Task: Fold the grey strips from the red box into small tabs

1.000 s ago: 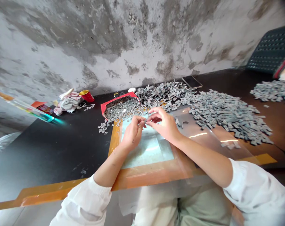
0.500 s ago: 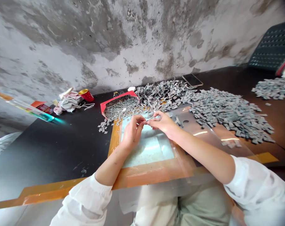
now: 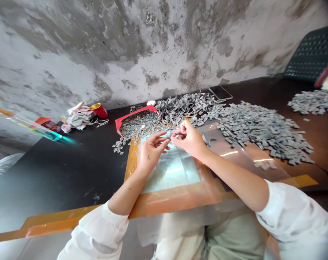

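Left hand (image 3: 152,153) opened out, red-rimmed tray (image 3: 134,114) heaped with grey pieces (image 3: 138,127)

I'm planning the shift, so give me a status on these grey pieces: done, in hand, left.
Looks done: the large heap of separate grey pieces on the right. In hand: the right hand pinches something too small to make out, the left hand open beside it. Left: the tangled grey strips behind the hands, and perhaps the pieces in the red-rimmed box.
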`<state>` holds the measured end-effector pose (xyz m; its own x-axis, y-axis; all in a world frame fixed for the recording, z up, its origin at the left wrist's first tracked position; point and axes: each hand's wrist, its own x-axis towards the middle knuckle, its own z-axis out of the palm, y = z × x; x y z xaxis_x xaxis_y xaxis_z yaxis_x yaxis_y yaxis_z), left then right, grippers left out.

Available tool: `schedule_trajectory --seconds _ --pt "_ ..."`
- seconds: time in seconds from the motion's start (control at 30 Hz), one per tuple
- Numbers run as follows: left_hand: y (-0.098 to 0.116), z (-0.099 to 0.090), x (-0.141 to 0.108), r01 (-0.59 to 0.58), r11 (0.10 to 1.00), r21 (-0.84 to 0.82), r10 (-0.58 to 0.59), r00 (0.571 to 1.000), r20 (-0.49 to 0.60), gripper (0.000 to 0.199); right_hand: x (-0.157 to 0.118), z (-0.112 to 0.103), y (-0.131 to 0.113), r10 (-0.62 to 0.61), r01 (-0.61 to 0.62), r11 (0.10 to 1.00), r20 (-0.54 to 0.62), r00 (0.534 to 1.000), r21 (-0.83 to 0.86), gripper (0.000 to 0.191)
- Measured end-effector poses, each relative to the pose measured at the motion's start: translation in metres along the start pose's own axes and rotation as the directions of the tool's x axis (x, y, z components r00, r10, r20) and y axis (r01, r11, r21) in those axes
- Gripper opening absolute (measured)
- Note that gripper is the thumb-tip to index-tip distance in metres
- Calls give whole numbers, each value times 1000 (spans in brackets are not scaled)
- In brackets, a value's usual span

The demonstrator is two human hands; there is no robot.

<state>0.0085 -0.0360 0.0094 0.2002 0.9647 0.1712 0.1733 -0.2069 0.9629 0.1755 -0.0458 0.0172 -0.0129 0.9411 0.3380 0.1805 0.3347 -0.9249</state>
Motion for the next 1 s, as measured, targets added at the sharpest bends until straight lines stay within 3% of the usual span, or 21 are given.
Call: schedule_trajectory --seconds 0.43,0.57,0.73,1.0 --pt "-1 -1 4 60 995 -82 -57 998 31 32 2 5 9 52 -54 981 16 999 189 35" --pt "-3 -3 5 65 992 -109 -63 998 29 31 4 3 10 84 -87 964 22 996 252 23" --pt "-6 -5 6 83 987 -139 -79 996 35 30 6 0 9 117 -173 954 229 966 244 25" --pt "-7 -4 6 144 980 -140 -134 988 76 30 8 -3 17 134 -142 987 97 986 76 21"
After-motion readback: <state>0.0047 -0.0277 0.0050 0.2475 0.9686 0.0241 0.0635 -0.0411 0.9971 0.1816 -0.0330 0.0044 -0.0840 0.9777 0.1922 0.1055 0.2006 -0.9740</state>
